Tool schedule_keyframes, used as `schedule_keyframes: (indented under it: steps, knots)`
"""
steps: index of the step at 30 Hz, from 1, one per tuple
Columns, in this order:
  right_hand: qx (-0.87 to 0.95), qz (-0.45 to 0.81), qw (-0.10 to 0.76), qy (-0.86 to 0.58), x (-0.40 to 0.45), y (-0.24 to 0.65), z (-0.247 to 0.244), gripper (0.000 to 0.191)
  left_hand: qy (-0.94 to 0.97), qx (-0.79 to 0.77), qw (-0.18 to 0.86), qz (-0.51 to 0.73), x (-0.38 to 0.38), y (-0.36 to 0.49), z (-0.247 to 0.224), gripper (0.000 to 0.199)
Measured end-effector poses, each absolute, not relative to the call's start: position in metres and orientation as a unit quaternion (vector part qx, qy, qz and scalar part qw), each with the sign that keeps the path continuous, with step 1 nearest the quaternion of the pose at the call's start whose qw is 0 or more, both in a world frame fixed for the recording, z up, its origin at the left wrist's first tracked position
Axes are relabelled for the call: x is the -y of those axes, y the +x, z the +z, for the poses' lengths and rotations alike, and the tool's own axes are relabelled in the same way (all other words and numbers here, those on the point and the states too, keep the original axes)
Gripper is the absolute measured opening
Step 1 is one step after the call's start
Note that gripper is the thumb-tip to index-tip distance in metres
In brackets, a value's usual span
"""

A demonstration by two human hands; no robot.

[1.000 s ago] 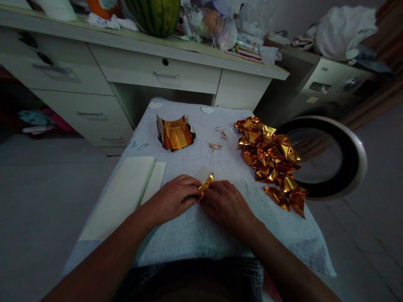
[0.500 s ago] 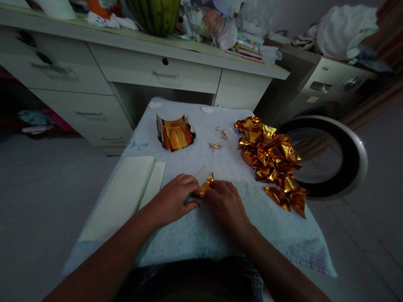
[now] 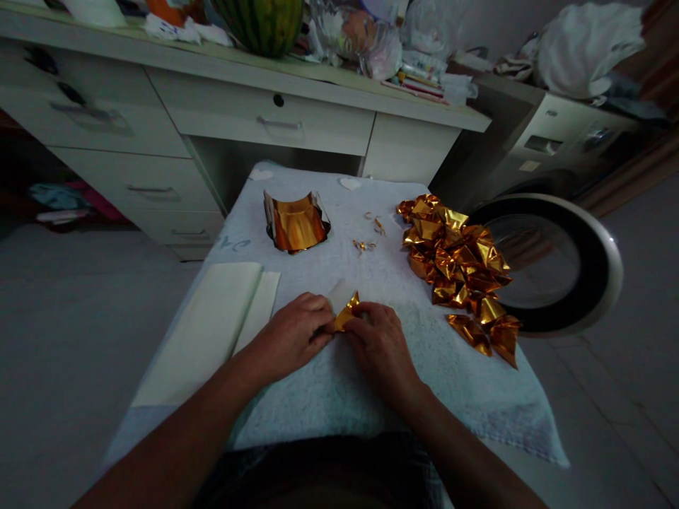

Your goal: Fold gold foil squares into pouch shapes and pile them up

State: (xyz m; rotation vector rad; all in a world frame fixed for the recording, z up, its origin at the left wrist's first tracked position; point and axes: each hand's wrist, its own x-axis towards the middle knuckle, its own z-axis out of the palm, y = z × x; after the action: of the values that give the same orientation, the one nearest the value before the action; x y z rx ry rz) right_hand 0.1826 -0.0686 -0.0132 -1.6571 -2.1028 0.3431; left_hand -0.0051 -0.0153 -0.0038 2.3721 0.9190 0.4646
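A small piece of gold foil (image 3: 346,313) is pinched between my two hands over the cloth-covered table (image 3: 329,396). My left hand (image 3: 300,332) is closed on its left end, thumb and fingertips together. My right hand (image 3: 380,343) grips its right side with curled fingers. A pale translucent sheet (image 3: 340,293) lies just behind the foil. Farther back stands a curved stack of gold foil sheets (image 3: 298,223). Small gold twisted scraps (image 3: 363,246) lie near the middle. To the right is a heap of folded gold foil pieces (image 3: 456,254).
Folded cream paper (image 3: 212,325) lies on the table's left side. Behind the table is a white desk (image 3: 233,131) with drawers, bearing a watermelon (image 3: 265,25) and plastic bags. A washing machine (image 3: 552,141) with its round door (image 3: 597,265) open stands at the right.
My left thumb has drawn in toward the fingers, against the foil's left end. The foil piece has shifted slightly between my hands. The camera view has moved a little.
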Motion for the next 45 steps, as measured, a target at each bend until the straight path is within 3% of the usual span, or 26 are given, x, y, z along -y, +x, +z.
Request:
schedule_keyframes:
  steps: [17,34,45]
  knots:
    - [0.701,0.133,0.181,-0.676,0.062,0.168,-0.007,0.011,0.852,-0.408,0.264,0.192,0.022,-0.005,-0.004,0.010]
    - [0.691,0.118,0.159,-0.695,0.061,0.162,-0.007,0.010,0.863,-0.467,0.146,0.126,0.030,0.006,-0.006,0.011]
    - [0.689,0.119,0.159,-0.697,0.061,0.163,-0.007,0.010,0.851,-0.485,0.147,0.136,0.033,0.008,-0.007,0.009]
